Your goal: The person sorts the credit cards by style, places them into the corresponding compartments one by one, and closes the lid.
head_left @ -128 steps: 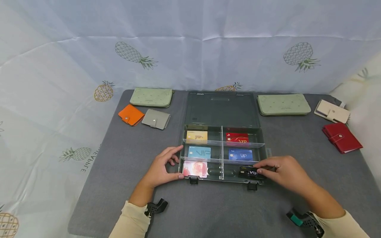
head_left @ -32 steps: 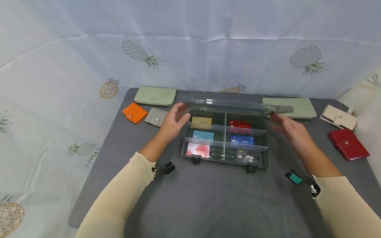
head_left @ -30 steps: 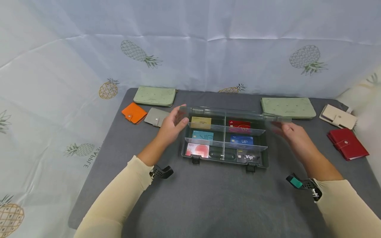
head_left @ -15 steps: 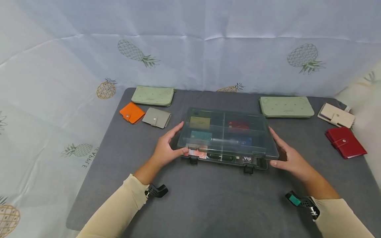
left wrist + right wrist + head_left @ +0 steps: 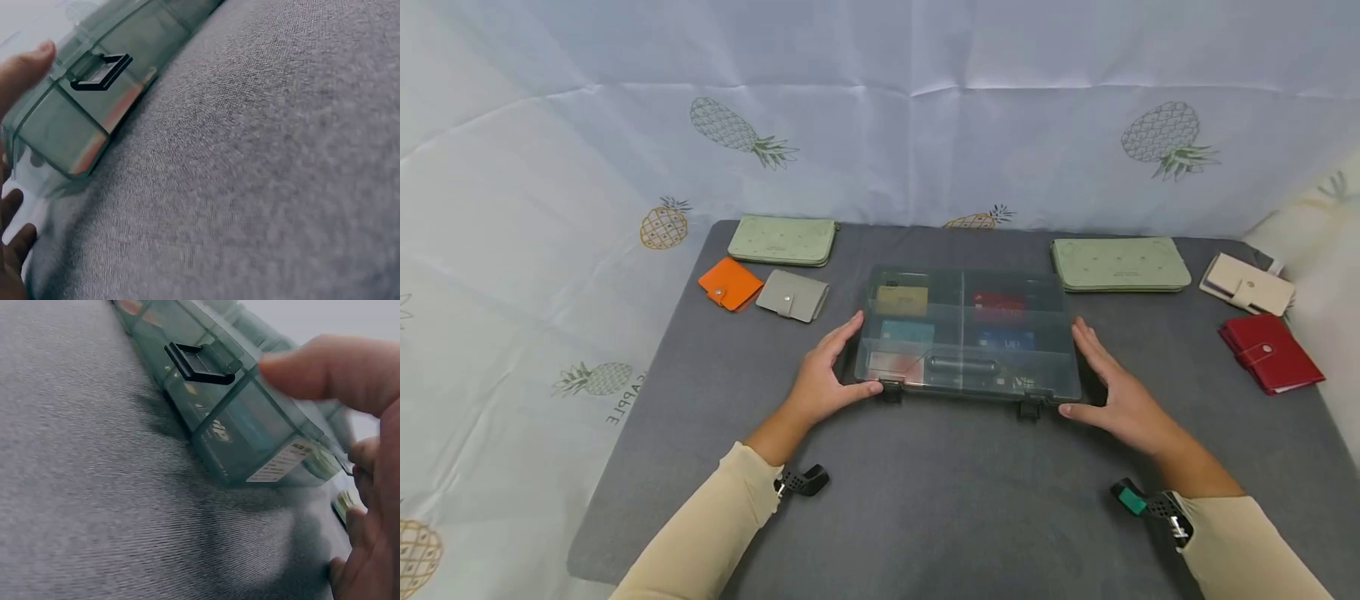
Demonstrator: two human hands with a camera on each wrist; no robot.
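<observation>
Now at table centre: translucent grey-green organiser box point(image 5: 966, 332), lid down, cards in its compartments showing dimly through. Left hand point(image 5: 824, 381) flanks the left end — fingers straight along the side wall, thumb at the front corner beside the left latch point(image 5: 890, 389). Right hand point(image 5: 1112, 392) mirrors it at the right end, fingers extended, thumb near the right latch point(image 5: 1028, 407); neither hand curls round anything, both lie open against the box. Wrist views show both latches not yet pressed home, it seems. Judged handling: rigid thin plastic, light, smooth and likely a bit slippery; loose cards inside would slide if tilted, so best taken by both short ends or the moulded handle point(image 5: 964, 365) once latched. Around it on the grey mat point(image 5: 925, 500): orange card holder point(image 5: 730, 284) and grey card holder point(image 5: 792, 295) left, two pale green wallets point(image 5: 782, 241) point(image 5: 1118, 264) at the back, beige wallet point(image 5: 1246, 283) and red wallet point(image 5: 1270, 352) far right — all well apart, nothing crowding the box.
</observation>
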